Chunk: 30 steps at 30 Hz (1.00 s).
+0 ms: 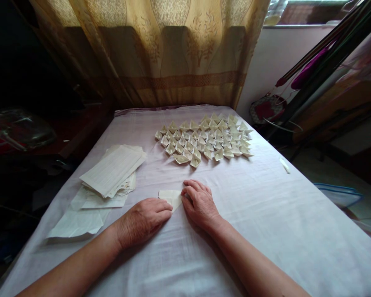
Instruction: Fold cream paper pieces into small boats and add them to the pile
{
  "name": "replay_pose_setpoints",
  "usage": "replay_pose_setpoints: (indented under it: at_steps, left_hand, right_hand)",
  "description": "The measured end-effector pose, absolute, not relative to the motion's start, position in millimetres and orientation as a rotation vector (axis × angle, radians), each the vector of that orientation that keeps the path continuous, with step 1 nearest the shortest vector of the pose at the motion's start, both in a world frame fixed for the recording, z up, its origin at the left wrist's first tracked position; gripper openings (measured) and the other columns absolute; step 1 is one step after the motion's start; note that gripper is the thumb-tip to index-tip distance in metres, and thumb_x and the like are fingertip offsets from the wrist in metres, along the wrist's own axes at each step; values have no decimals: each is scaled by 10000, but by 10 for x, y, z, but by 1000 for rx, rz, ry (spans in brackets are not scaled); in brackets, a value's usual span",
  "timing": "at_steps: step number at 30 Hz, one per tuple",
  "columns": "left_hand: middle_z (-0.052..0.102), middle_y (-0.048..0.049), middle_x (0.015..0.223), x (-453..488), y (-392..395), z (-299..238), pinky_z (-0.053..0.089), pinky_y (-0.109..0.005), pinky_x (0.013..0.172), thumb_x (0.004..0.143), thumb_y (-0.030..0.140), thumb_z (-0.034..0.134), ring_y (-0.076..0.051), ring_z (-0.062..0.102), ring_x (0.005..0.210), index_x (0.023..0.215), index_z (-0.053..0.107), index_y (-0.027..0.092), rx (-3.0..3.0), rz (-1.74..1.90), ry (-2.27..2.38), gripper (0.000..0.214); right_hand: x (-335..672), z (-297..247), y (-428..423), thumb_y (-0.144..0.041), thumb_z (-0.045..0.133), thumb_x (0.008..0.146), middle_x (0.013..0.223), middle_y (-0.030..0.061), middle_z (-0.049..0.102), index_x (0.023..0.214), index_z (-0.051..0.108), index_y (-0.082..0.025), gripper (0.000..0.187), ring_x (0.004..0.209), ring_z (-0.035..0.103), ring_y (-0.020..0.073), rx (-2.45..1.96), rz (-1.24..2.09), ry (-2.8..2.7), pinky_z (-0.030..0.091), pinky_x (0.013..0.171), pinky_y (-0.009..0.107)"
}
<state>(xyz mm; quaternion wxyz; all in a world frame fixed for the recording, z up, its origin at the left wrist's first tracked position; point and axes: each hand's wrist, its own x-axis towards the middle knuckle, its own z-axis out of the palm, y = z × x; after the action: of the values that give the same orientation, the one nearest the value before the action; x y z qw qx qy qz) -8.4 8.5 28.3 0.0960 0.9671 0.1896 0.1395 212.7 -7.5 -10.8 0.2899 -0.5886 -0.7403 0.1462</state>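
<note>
A small folded piece of pale paper (170,195) lies flat on the white cloth between my hands. My left hand (144,220) rests knuckles up with its curled fingers pressing the paper's near edge. My right hand (198,203) is bent over the paper's right corner, fingertips pinching or pressing the fold. Both hands are closed on the paper. Beyond them, several finished folded paper boats (205,140) sit in a tight cluster at the far middle of the cloth.
A stack of lined paper sheets (111,171) lies to the left, with more loose sheets (77,225) under it near the table's left edge. A small paper scrap (285,165) sits at the right. A patterned curtain (160,53) hangs behind; clutter stands at right.
</note>
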Motion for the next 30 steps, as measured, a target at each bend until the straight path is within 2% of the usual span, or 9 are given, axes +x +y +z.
replay_pose_setpoints:
  at_steps: [8,14,18,24,28,30]
  left_hand:
    - [689,-52,942,99,-116,126,523,-352,861,921,259,571,-204,642,900,947,635,197,2843,551,981,92]
    - [677,-36,868,120,-26,77,528,-332,812,942,179,521,-188,631,837,892,628,198,2904,606,1009,119]
    - [691,-50,933,82,107,51,523,-342,864,923,117,525,-190,638,902,924,642,189,2993,646,947,137]
    - [717,-42,1007,65,224,-15,527,-338,845,908,105,537,-192,659,932,969,671,203,2994,668,988,177]
    - [723,-71,1054,98,145,21,513,-378,890,909,185,549,-219,657,973,1014,666,180,2948,649,1024,157]
    - [721,-89,1070,126,84,59,498,-418,916,916,267,562,-248,646,1006,1022,664,168,2960,627,1052,177]
  right_hand:
    - [2115,-133,-115,-179,622,829,1193,84,669,867,654,-217,63,1171,540,279,-1474,273,-2028,385,963,439]
    - [2150,-159,-145,-165,621,805,1143,72,688,808,661,-216,65,1157,549,279,-1426,255,-2012,399,965,438]
    - [2145,-145,-237,-169,631,806,1121,58,690,797,675,-223,70,1150,548,274,-1390,274,-2020,405,957,433]
    - [2046,-65,-406,-165,624,831,1118,34,691,839,700,-239,106,1125,557,249,-1320,341,-2090,403,952,410]
    - [2123,-53,-342,-148,598,837,1065,38,713,836,697,-234,131,1050,600,220,-1338,341,-2084,414,923,378]
    - [2211,-55,-235,-129,588,821,1077,62,714,916,693,-217,166,1023,617,226,-1443,305,-2029,431,897,379]
